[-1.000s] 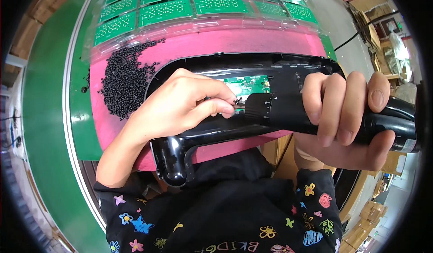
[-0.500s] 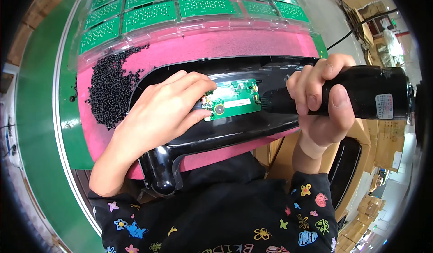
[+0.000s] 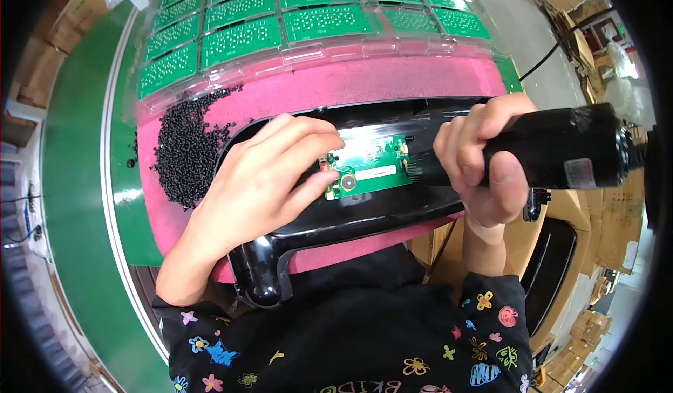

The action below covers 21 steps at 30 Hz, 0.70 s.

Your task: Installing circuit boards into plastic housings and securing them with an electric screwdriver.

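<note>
Circuit board (image 3: 375, 171) inside black housing (image 3: 364, 216), gap to near rim. My left hand (image 3: 256, 183) at board's left end, thumb and index apart; my right hand (image 3: 484, 158) grips black driver (image 3: 554, 144).

A green work surface (image 3: 76, 183) is crossed lengthwise by a pale rail (image 3: 110, 183), and light is reflected from it. Cardboard boxes (image 3: 73, 18) are seen beyond its far left, brown cartons (image 3: 589, 326) well to its right.

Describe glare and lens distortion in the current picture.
Head view: glare whitens part of the green circuit board; head view: reflections streak the glossy black housing; head view: the green surface bows at left, and corners darken to black.
</note>
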Available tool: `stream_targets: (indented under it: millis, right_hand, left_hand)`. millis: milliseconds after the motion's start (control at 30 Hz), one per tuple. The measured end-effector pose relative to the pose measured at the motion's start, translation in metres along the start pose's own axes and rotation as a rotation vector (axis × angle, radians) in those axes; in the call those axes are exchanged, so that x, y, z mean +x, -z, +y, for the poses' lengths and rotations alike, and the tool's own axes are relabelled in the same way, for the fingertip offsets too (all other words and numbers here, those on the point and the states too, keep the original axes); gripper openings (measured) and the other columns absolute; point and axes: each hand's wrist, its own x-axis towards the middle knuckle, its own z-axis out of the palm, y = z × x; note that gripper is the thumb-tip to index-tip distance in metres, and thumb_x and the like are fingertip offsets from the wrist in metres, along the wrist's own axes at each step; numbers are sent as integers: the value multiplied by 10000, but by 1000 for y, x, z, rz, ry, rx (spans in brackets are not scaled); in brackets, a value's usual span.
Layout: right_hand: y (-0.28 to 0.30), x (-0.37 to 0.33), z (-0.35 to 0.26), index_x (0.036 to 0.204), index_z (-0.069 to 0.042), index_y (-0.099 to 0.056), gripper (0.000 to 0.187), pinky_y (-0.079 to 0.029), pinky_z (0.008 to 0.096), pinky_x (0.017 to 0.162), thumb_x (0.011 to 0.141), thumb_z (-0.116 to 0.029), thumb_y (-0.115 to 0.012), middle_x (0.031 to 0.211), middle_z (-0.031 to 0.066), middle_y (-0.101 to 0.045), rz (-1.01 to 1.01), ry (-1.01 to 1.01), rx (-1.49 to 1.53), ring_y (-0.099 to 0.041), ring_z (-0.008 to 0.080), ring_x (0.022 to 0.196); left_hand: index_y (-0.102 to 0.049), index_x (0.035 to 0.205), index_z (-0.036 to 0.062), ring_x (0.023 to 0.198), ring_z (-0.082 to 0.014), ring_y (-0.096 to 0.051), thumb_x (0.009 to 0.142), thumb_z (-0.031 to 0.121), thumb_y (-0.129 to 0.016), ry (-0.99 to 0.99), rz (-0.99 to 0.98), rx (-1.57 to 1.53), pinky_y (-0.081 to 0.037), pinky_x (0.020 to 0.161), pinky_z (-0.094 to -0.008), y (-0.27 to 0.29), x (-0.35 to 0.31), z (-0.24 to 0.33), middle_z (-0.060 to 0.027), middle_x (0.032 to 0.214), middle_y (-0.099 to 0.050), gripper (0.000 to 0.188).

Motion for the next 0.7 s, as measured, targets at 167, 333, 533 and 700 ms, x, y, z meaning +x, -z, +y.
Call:
stream_targets:
  millis: [167,333,533,700]
  right_hand:
    - [4,-5,0,1031,-42,-517,270,-454,271,524,804,-45,-662,786,42,-558,29,-3,-196,-520,118,566]
    - [0,16,-8,803,-17,-583,261,-443,250,552,757,-186,-776,625,-46,-510,43,-112,-2,-520,60,604]
    - [26,51,26,1174,-14,-417,438,-453,346,511,815,-162,-620,928,122,-593,748,-457,228,-596,145,763]
    - [42,39,-37,1346,-44,-311,604,-510,345,709,825,-141,-603,1305,193,-422,805,-596,106,-533,261,1062]
  left_hand:
    - [-645,1078,18,1068,-329,-589,795,56,-713,-83,138,190,-460,950,-407,11,14,-1,-135,1109,-635,294]
    - [-510,1345,-53,1275,-350,-523,954,106,-601,232,-49,222,-361,1105,-391,14,-6,-2,-226,1342,-569,432]
    - [-550,1296,-60,1071,-444,-565,950,246,-650,152,-134,347,-435,981,-471,6,4,30,-309,1189,-601,473]
    - [-669,1071,-63,906,-443,-604,923,273,-685,99,-262,528,-480,850,-479,4,14,17,-291,974,-659,368]
